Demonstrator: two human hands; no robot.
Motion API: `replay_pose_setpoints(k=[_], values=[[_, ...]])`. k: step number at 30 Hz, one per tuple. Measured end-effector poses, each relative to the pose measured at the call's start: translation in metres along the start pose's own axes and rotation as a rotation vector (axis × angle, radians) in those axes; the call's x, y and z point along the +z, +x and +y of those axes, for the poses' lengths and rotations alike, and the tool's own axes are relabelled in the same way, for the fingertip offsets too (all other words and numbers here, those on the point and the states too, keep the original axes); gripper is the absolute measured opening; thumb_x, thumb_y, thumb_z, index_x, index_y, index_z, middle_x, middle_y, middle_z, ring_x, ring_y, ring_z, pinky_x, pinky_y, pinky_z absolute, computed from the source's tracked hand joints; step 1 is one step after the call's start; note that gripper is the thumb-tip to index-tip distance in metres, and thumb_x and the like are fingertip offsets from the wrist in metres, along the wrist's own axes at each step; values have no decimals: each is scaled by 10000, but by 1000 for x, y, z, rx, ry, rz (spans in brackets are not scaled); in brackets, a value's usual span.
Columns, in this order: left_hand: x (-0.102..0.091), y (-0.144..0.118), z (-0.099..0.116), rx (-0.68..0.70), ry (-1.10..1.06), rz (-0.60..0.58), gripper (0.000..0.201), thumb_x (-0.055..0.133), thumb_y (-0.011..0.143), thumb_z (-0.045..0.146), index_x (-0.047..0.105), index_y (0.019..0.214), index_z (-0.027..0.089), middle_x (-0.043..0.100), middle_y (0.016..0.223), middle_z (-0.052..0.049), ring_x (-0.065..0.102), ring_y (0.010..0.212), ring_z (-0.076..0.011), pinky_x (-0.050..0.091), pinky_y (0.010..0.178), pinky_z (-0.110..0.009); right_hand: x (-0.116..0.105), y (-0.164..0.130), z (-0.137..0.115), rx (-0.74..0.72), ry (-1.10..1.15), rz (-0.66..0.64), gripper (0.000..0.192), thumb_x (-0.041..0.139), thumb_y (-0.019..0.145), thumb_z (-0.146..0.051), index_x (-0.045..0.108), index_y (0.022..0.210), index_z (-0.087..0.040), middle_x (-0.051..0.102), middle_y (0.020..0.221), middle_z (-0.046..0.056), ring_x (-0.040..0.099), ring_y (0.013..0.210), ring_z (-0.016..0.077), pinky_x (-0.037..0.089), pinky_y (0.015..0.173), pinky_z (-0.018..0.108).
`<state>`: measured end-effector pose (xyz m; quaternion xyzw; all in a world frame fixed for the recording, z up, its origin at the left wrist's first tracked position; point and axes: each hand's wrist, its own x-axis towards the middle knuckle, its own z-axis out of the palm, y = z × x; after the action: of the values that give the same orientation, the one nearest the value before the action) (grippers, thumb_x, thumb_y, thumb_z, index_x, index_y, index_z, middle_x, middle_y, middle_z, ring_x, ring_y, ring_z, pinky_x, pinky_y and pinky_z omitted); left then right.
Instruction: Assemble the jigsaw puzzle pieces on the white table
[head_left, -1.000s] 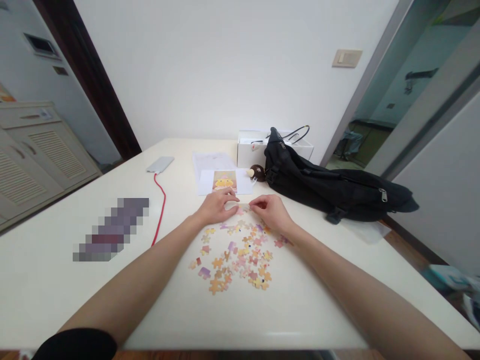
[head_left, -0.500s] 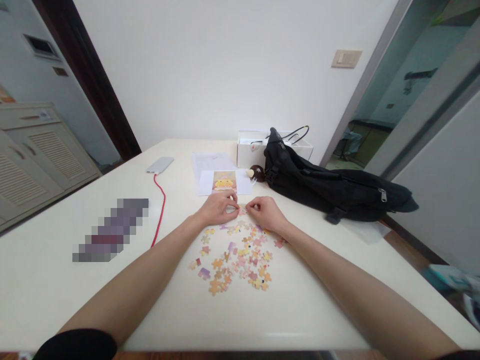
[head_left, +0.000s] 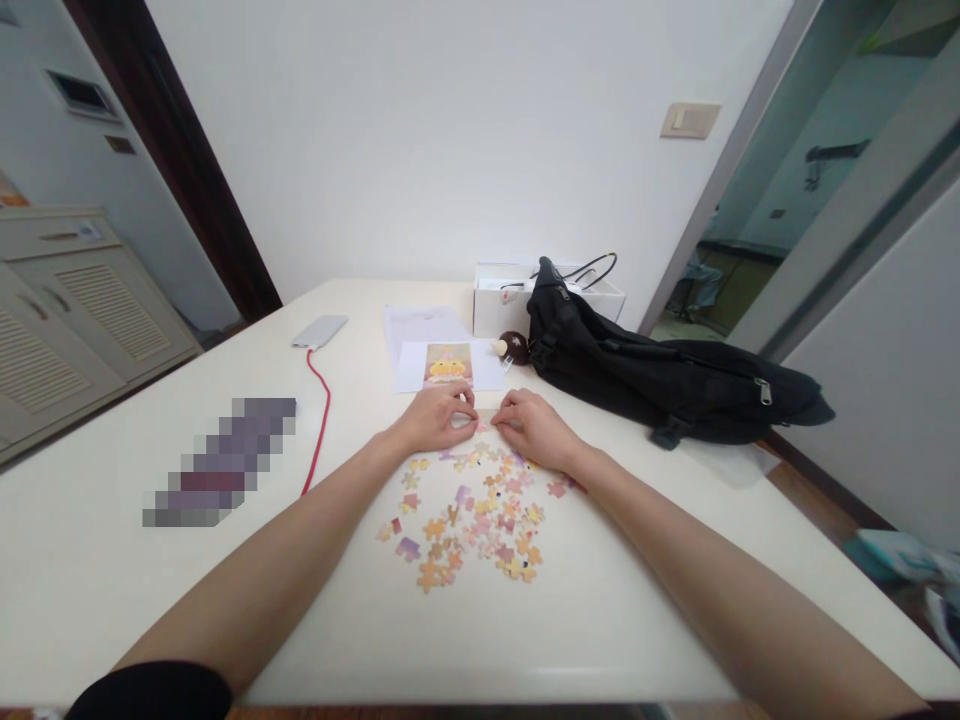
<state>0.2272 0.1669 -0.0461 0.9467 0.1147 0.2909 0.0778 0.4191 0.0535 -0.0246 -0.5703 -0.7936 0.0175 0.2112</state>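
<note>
My left hand (head_left: pixel 439 417) is closed in a pinch, thumb and forefinger at the left side of some small pinkish jigsaw puzzle pieces (head_left: pixel 484 421). From the other side my right hand (head_left: pixel 536 430) pinches at the same pieces, its fingertips close to the left ones. The fingers partly cover these pieces, so how they fit together cannot be made out. Nearer to me, many loose puzzle pieces (head_left: pixel 484 525) in orange, yellow, pink and purple lie scattered on the white table (head_left: pixel 360 630). Just beyond my hands lies a picture card (head_left: pixel 448 365) with a yellow figure.
White paper sheets (head_left: pixel 424 325) lie under and behind the card. At the back right are a white box (head_left: pixel 495 312), a brown round object (head_left: pixel 514 348) and a black bag (head_left: pixel 645 375). A white power bank (head_left: pixel 320 331) with a red cable (head_left: pixel 327 400) and a blurred-out item (head_left: pixel 232 455) lie left.
My right hand has shifted very slightly at the pinkish pieces, its fingers a little more raised. My left hand keeps its place, and the loose pieces lie as before.
</note>
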Motion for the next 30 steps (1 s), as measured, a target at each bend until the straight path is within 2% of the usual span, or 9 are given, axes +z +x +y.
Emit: replay_pose_setpoints(k=[4,9,14,17,20,23,26,28,30], values=[[1,0,-2,2,-1,-13,183,586,836,304,748,831,218,629,915,-41,605,853,-173,452,769,-291,-5,-1,-4,-58,-118,-47,230,556,864,-134,757,971,-167,631,949,97,528,880,202,360,804,315],[0,0,0,0,3,-6,188,578,840,299,745,826,212,632,919,-42,604,840,-170,449,764,-291,-15,0,-21,-186,-377,-160,221,515,903,-143,734,887,-120,618,986,138,506,932,234,337,801,351],[0,0,2,-5,1,-15,180,583,837,285,742,811,203,636,913,-40,607,822,-171,454,772,-300,-11,4,-35,-265,-533,-195,221,491,900,-102,711,882,-82,617,976,168,509,961,265,353,795,366],[-1,0,2,-13,1,-35,188,580,839,294,746,833,206,638,911,-44,608,825,-173,458,777,-301,-7,2,-32,-176,-457,-202,223,494,885,-77,716,870,-88,628,972,159,534,943,254,371,800,355],[-1,1,1,-17,-11,-47,189,586,839,302,751,844,211,638,906,-45,606,829,-172,462,766,-295,-4,-2,-22,-51,-250,-165,249,497,865,-51,731,915,-118,643,1006,128,564,927,218,390,827,322],[-1,1,1,-27,-6,-49,183,594,839,302,754,852,213,642,902,-40,606,821,-175,458,751,-297,-4,-4,-10,34,-41,-53,293,500,828,-32,729,984,-129,656,1000,103,579,908,188,411,841,285],[-1,2,2,-36,8,-49,176,599,836,296,753,842,212,646,886,-36,608,811,-179,451,742,-301,-4,-4,-2,130,45,72,305,491,816,-34,722,1001,-106,664,951,98,580,845,179,430,810,281],[-2,2,3,-38,15,-49,168,602,831,291,751,832,212,647,880,-35,608,811,-182,448,741,-302,-3,-3,2,139,65,94,304,486,811,-29,729,973,-109,664,947,98,579,831,178,436,803,286],[-2,3,5,-46,22,-49,156,610,819,281,749,824,211,648,879,-37,609,813,-186,448,734,-302,-2,-4,4,88,77,67,307,481,794,-11,737,923,-120,661,948,96,579,849,181,439,815,287]])
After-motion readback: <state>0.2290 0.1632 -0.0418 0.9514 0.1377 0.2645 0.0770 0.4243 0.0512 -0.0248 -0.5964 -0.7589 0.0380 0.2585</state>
